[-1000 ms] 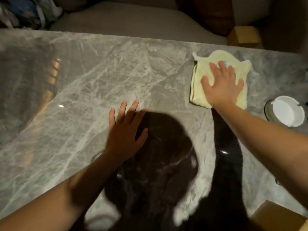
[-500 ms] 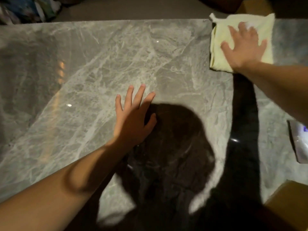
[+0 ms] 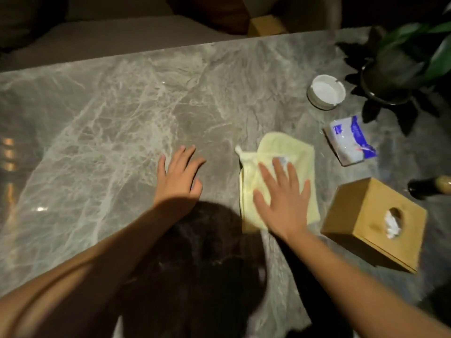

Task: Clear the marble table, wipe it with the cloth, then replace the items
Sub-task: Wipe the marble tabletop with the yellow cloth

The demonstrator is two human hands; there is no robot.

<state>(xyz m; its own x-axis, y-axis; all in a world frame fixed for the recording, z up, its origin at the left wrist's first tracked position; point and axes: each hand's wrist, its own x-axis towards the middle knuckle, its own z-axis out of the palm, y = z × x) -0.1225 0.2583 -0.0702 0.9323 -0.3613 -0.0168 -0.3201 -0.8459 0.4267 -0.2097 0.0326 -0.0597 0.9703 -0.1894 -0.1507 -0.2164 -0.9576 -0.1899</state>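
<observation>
A grey veined marble table [image 3: 122,123] fills the view. A folded pale yellow cloth [image 3: 275,152] lies flat on it right of centre. My right hand [image 3: 283,201] presses on the cloth with fingers spread and straight. My left hand [image 3: 179,176] rests flat on the bare marble a little to the left of the cloth, fingers loosely spread. At the right side stand a wooden tissue box [image 3: 373,223], a blue and white tissue packet [image 3: 349,140], a white ashtray [image 3: 325,91] and a dark potted plant [image 3: 395,76].
A dark bottle [image 3: 429,186] lies at the right edge beyond the tissue box. A small wooden block [image 3: 266,24] sits past the far table edge by a sofa. My head's shadow darkens the near marble.
My right hand has drawn the cloth back from the far edge toward me. The view has swung right, bringing the box, packet, ashtray and plant in. My left hand stays flat on the marble.
</observation>
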